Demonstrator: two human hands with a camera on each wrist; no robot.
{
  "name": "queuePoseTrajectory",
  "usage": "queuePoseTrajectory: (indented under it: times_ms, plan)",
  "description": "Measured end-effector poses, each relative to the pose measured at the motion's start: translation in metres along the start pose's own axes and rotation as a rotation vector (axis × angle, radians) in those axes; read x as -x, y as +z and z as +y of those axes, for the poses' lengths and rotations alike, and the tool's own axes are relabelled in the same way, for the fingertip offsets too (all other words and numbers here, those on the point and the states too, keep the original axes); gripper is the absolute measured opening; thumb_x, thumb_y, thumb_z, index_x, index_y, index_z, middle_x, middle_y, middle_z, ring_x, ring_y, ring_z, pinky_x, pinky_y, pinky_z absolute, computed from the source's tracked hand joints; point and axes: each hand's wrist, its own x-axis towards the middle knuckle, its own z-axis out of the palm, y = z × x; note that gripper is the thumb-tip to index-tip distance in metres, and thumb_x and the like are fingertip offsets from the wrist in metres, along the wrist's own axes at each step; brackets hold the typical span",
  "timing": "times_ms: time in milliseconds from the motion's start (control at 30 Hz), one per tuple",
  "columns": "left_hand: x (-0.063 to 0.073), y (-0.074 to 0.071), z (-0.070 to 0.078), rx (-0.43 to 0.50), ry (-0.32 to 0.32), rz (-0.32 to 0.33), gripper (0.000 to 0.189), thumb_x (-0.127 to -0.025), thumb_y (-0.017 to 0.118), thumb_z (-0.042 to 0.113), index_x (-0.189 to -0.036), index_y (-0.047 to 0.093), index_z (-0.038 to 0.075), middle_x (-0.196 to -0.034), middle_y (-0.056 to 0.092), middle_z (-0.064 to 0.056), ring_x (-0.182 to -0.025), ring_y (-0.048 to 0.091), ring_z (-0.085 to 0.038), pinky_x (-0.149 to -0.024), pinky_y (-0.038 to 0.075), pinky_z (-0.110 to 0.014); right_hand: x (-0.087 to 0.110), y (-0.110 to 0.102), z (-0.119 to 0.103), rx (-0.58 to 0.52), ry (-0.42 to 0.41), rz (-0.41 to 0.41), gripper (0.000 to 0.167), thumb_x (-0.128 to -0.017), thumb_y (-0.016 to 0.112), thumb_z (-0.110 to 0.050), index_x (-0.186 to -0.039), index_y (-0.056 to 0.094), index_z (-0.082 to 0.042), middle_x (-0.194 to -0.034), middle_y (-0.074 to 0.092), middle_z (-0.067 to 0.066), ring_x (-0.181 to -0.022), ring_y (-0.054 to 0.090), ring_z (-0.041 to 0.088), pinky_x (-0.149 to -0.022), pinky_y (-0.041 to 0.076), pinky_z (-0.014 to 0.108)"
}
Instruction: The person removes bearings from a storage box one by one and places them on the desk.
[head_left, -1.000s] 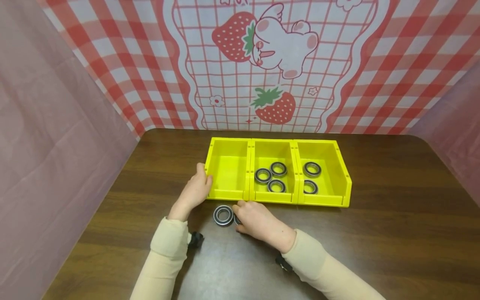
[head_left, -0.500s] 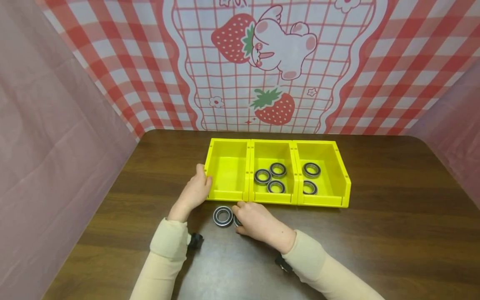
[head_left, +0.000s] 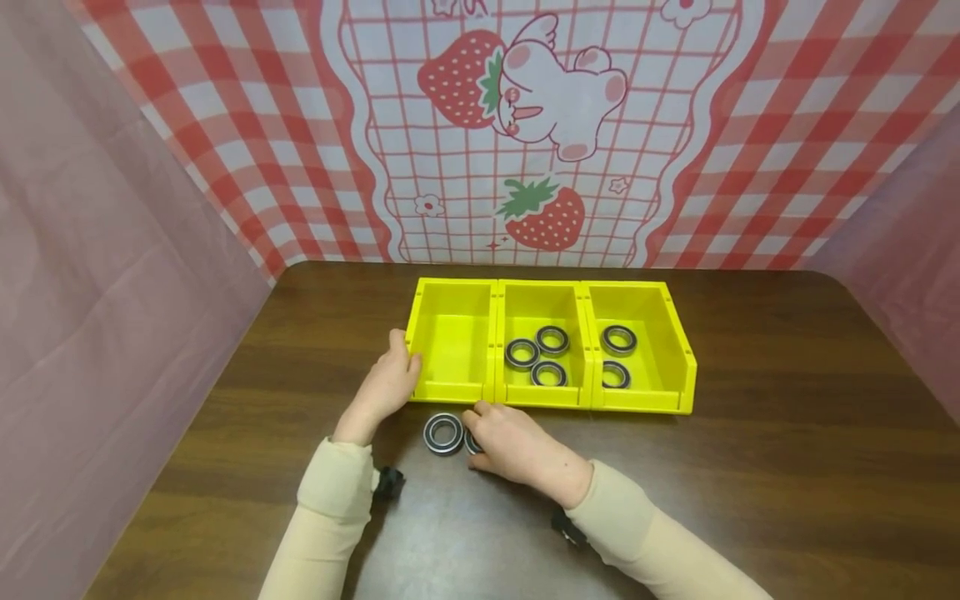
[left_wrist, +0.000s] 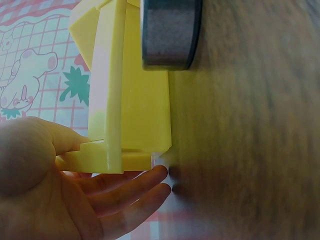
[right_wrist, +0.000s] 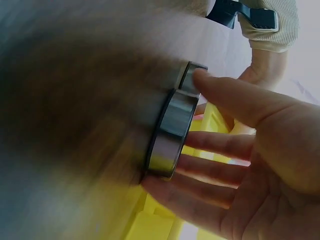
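1. Thumb and fingers of my right hand (head_left: 519,442) curl around a bearing (right_wrist: 172,132), narrowed to its width; the knuckles hide most of it from the head view.
2. Just left of that grip lies a second bearing (head_left: 429,436), flat on the wooden table (head_left: 780,475). It sits right beside the held one; whether the two touch, I cannot tell.
3. Farther left and a little beyond, my left hand (head_left: 382,382) holds the outer wall of the leftmost yellow bin (head_left: 453,354), with the thumb on one side of it and fingers on the other.
4. Directly beyond my right-hand grip stands the middle yellow bin (head_left: 543,397), joined to the leftmost one; three bearings (head_left: 509,354) lie flat on its floor.
5. Beyond and to the right of the same grip is the rightmost yellow bin (head_left: 647,402), with two more bearings (head_left: 606,340) near its left wall.
6. Behind my right-hand grip, toward me, a black strap (head_left: 567,527) shows beside the pale sleeve (head_left: 624,510).
7. Well past both hands, a red-and-white strawberry cloth (head_left: 450,158) hangs behind the table.
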Motion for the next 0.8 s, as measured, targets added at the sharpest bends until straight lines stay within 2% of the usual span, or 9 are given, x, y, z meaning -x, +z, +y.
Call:
queuePoseTrajectory:
  times_ms: [167, 400, 567, 800]
  plan:
    - [0.0, 0.0, -0.001, 0.01, 0.005, 0.005, 0.033, -0.094, 0.038, 0.019, -0.12, 0.025, 0.002, -0.086, 0.053, -0.02, -0.067, 0.051, -0.026, -0.062, 0.043, -0.037, 0.001, -0.003, 0.002, -0.042, -0.003, -0.022, 0.038, -0.078, 0.07, -0.031, -0.104, 0.06, -0.005, -0.086, 0.057, 0.003, -0.072, 0.053, 0.012, -0.066, 0.046, 0.028]
    - [0.0, -0.001, 0.0, 0.006, 0.007, 0.002, 0.033, -0.094, 0.038, 0.018, -0.12, 0.026, 0.002, -0.085, 0.053, -0.02, -0.067, 0.051, -0.026, -0.061, 0.043, -0.037, 0.005, -0.005, 0.006, -0.01, -0.057, -0.023, 0.035, -0.08, 0.067, -0.03, -0.106, 0.061, -0.007, -0.088, 0.058, 0.002, -0.076, 0.054, 0.013, -0.068, 0.047, 0.028]
    - [0.0, -0.001, 0.0, 0.005, -0.001, 0.01, 0.033, -0.094, 0.039, 0.019, -0.12, 0.026, 0.002, -0.085, 0.053, -0.02, -0.068, 0.051, -0.026, -0.062, 0.043, -0.037, 0.008, -0.012, 0.01, -0.031, -0.082, 0.019, 0.033, -0.081, 0.066, -0.027, -0.108, 0.061, -0.009, -0.093, 0.061, 0.001, -0.079, 0.056, 0.012, -0.072, 0.047, 0.028]
    - [0.0, -0.001, 0.001, 0.002, 0.008, 0.01, 0.033, -0.094, 0.039, 0.019, -0.12, 0.026, 0.002, -0.087, 0.054, -0.021, -0.068, 0.051, -0.027, -0.062, 0.043, -0.038, 0.01, -0.024, 0.021, 0.009, -0.127, 0.127, 0.023, -0.082, 0.065, -0.026, -0.099, 0.064, -0.01, -0.086, 0.062, -0.001, -0.076, 0.058, 0.013, -0.07, 0.047, 0.031]
